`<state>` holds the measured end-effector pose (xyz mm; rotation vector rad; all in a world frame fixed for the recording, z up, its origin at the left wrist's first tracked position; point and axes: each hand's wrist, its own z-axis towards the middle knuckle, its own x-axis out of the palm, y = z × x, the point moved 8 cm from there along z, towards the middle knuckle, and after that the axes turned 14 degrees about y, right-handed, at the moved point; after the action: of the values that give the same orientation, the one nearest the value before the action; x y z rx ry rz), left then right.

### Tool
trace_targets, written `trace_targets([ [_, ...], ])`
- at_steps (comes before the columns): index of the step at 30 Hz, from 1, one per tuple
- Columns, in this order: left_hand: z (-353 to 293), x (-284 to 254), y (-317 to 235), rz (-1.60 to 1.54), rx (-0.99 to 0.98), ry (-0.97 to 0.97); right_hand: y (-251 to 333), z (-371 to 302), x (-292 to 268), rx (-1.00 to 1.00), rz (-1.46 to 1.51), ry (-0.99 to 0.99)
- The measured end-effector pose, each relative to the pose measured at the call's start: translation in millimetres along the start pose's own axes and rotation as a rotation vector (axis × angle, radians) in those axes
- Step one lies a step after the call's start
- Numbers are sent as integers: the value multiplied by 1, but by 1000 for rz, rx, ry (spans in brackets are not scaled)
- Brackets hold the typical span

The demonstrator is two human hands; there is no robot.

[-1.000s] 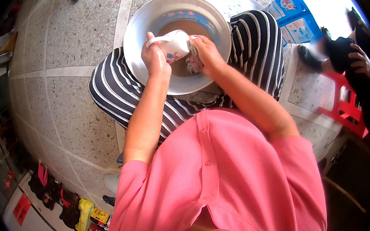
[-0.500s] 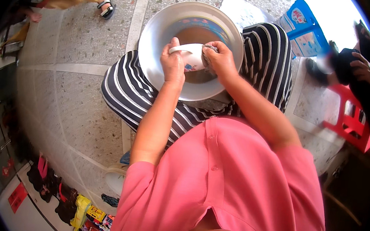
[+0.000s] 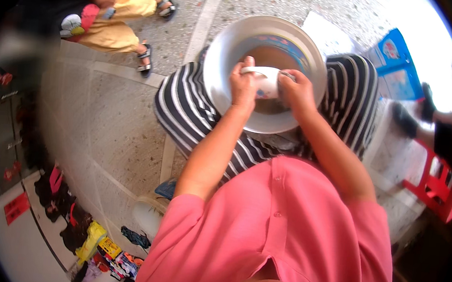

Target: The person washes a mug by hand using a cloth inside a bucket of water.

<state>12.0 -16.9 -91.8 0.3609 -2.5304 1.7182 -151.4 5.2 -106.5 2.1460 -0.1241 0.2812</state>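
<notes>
A white mug [image 3: 266, 82] with a small flower print lies on its side above a wide metal basin [image 3: 217, 70]. My left hand [image 3: 243, 87] is closed on the mug at its handle side. At the mug's other end, my right hand [image 3: 299, 93] presses a dark grey scrubbing pad or cloth [image 3: 283, 96] against it; fingers hide most of this. Brownish water [image 3: 276, 58] fills the bottom of the basin, which sits between my knees in striped trousers [image 3: 192, 98].
A person in yellow trousers [image 3: 119, 37] stands at left. A blue-and-white bag [image 3: 399, 67] stands at right, with a red plastic stool [image 3: 437, 183] and another person's dark shoes [image 3: 404, 120] nearby. Behind my left side are a pale bowl [image 3: 148, 216] and colourful items [image 3: 111, 249].
The scene has shifted rightward and slightly down in view, showing more of the person at left. Both my hands remain on the mug, the grey pad still at its end.
</notes>
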Motion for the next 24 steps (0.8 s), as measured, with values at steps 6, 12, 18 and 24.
trace_targets([
  [6,6,3,1,-6,49,12,3,0,-1,-41,86,45],
  [12,4,-10,-1,-21,42,-25,-2,-2,14,5,157,193],
  [18,-2,-10,-15,-76,-7,-47,-6,7,6,-40,-160,137],
  [24,12,1,16,-35,-27,84,8,8,-14,-152,-167,-40],
])
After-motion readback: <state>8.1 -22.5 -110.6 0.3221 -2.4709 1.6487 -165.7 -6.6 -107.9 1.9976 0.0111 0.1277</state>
